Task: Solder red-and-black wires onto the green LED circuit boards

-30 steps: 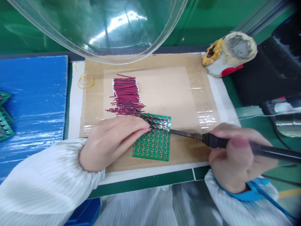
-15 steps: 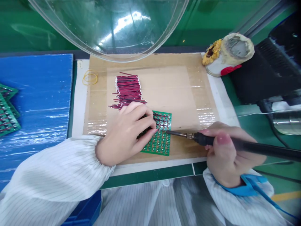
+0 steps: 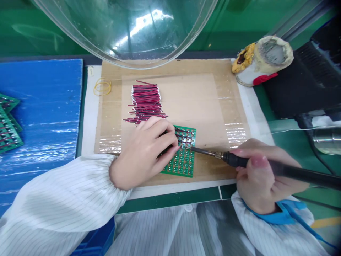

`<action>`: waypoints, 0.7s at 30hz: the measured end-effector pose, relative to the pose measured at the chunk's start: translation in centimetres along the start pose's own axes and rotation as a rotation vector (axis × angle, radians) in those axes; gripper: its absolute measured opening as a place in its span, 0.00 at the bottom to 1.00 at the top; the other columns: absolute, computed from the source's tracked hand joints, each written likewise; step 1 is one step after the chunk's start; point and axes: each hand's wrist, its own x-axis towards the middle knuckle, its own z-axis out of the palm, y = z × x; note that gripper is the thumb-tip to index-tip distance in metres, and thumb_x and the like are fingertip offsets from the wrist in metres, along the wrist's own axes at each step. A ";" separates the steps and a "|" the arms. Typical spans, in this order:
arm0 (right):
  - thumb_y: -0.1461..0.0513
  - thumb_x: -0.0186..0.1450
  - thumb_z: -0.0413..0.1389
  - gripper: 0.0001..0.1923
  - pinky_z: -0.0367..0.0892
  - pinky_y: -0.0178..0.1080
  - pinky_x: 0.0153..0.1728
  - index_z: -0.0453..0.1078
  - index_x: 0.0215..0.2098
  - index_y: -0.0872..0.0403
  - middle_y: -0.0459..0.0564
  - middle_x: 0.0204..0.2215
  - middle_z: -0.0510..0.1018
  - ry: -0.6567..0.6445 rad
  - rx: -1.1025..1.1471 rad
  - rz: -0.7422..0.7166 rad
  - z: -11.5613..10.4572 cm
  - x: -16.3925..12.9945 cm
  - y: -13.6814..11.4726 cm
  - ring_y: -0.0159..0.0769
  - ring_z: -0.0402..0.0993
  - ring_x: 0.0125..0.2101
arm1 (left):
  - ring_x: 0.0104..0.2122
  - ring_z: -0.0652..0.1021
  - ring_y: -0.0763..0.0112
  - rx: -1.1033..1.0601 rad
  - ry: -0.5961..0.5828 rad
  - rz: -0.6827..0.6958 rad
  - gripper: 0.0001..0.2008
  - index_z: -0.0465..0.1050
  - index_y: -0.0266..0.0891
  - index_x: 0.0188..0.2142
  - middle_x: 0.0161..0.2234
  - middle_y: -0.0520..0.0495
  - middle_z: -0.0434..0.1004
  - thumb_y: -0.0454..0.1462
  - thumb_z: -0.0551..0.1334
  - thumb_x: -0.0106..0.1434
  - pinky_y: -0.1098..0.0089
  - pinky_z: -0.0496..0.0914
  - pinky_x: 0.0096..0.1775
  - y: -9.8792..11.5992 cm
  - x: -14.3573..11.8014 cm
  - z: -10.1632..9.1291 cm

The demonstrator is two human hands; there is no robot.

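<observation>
The left hand (image 3: 145, 151) lies palm down on the green circuit board panel (image 3: 183, 161), fingers curled together and pinched on a thin red-and-black wire at the panel's upper rows. The panel rests flat on the cardboard mat (image 3: 207, 103), just below the stack of red-and-black wires (image 3: 145, 103). To its right, the soldering iron (image 3: 239, 161) points left, its tip touching the panel right by the left fingertips. The right hand (image 3: 262, 177) is wrapped tight around the iron's black handle, thumb on top, near the mat's front right corner.
</observation>
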 end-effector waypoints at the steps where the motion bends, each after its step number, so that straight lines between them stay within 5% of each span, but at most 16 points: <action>1: 0.62 0.63 0.55 0.08 0.57 0.38 0.14 0.76 0.29 0.48 0.44 0.21 0.75 0.011 -0.015 0.014 0.1 0.0 -0.1 0.30 0.63 0.16 | 0.43 0.69 0.63 0.001 -0.001 -0.002 0.05 0.72 0.38 0.35 0.39 0.45 0.71 0.34 0.58 0.67 0.61 0.66 0.44 0.0 0.0 0.0; 11: 0.64 0.62 0.56 0.06 0.60 0.34 0.17 0.76 0.30 0.53 0.44 0.22 0.75 -0.104 -0.026 0.022 -0.2 -0.1 0.2 0.26 0.67 0.19 | 0.44 0.69 0.64 -0.025 0.003 -0.020 0.05 0.71 0.36 0.34 0.40 0.46 0.70 0.33 0.57 0.67 0.62 0.64 0.44 0.1 -0.1 0.1; 16: 0.62 0.63 0.55 0.09 0.55 0.34 0.14 0.74 0.25 0.53 0.44 0.18 0.72 0.086 0.003 -0.038 -0.1 0.3 0.0 0.29 0.66 0.18 | 0.44 0.68 0.64 -0.049 -0.004 -0.044 0.06 0.70 0.36 0.35 0.40 0.46 0.69 0.34 0.56 0.68 0.62 0.63 0.44 0.3 0.0 0.1; 21: 0.56 0.62 0.57 0.07 0.62 0.38 0.13 0.77 0.32 0.48 0.49 0.25 0.77 0.023 -0.069 0.209 -2.4 -1.1 2.1 0.35 0.71 0.19 | 0.42 0.67 0.66 -0.046 0.010 -0.085 0.05 0.68 0.37 0.34 0.40 0.49 0.69 0.35 0.57 0.67 0.63 0.61 0.43 0.6 -0.1 0.2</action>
